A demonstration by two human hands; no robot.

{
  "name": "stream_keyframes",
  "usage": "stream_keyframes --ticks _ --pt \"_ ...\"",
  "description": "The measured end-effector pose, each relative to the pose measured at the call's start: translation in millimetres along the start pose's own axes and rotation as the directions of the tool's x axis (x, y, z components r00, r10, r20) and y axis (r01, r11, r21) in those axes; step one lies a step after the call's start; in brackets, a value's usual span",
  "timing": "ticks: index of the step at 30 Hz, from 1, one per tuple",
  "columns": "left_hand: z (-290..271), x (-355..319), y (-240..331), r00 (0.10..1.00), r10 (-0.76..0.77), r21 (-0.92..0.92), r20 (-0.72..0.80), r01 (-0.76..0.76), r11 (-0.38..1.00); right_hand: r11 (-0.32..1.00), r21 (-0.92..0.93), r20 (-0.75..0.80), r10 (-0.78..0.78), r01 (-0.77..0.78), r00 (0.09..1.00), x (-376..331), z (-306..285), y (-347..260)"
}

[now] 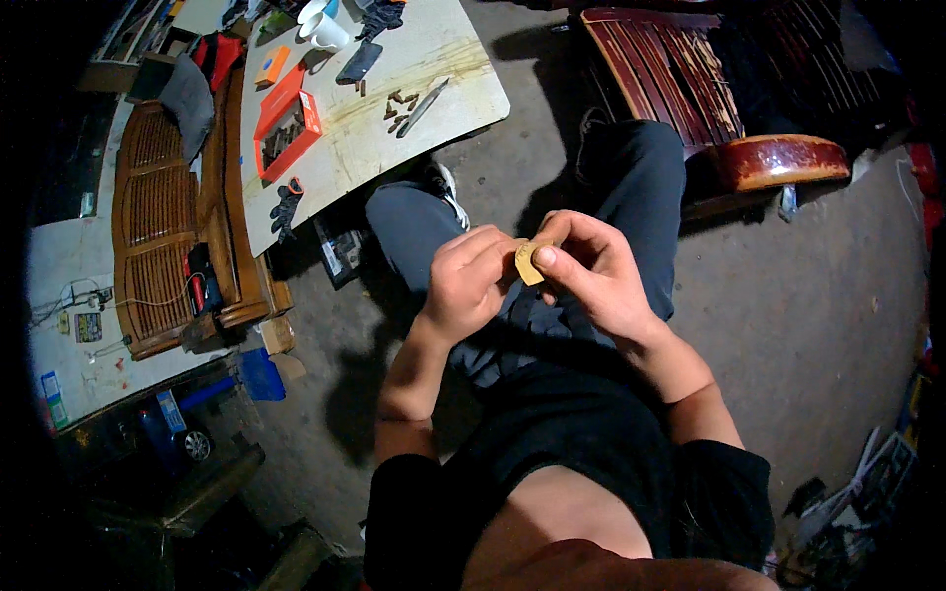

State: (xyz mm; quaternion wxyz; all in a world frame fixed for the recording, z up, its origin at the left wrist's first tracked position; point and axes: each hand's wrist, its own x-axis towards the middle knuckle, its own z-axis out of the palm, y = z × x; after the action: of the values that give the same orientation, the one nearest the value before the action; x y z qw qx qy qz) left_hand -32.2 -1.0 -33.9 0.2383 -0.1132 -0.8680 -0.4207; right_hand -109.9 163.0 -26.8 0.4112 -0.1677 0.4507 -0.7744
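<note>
Above my lap, both hands meet at a small yellow piece (pixel 530 268), bent and flat like a scrap of sandpaper. My right hand (pixel 593 266) is closed on it, with the thumb pressed on its upper part. My left hand (pixel 471 278) is also closed, its fingertips touching the piece's left edge; whatever they pinch is hidden behind the fingers. On the table ahead lie several short brown pegs (pixel 396 110), with a slim grey knife-like tool (pixel 425 108) beside them.
The pale table (pixel 434 49) also bears an orange-red box (pixel 288 133) of dark pieces, a dark glove (pixel 286 209), a white mug (pixel 326 33) and an orange block (pixel 272 66). A slatted wooden bench (pixel 158 236) stands left; worn red-brown furniture (pixel 670 79) stands ahead right.
</note>
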Motion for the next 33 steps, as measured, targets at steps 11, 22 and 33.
stream_keyframes --ticks 11,22,33 --pt "-1 -2 -11 1.000 -0.022 0.089 0.020 0.020 0.996 0.993 0.077 0.007 0.093 -0.093 0.996 13 -7 8" --pt "36 -7 -56 0.862 -0.432 -0.375 -0.267 0.320 0.870 0.985 0.127 -0.259 0.147 -0.117 0.955 47 -23 44" --pt "59 -6 -129 0.313 -0.949 -0.999 0.049 0.023 -0.044 0.767 -0.631 -0.026 -0.173 0.118 0.985 94 -25 112"
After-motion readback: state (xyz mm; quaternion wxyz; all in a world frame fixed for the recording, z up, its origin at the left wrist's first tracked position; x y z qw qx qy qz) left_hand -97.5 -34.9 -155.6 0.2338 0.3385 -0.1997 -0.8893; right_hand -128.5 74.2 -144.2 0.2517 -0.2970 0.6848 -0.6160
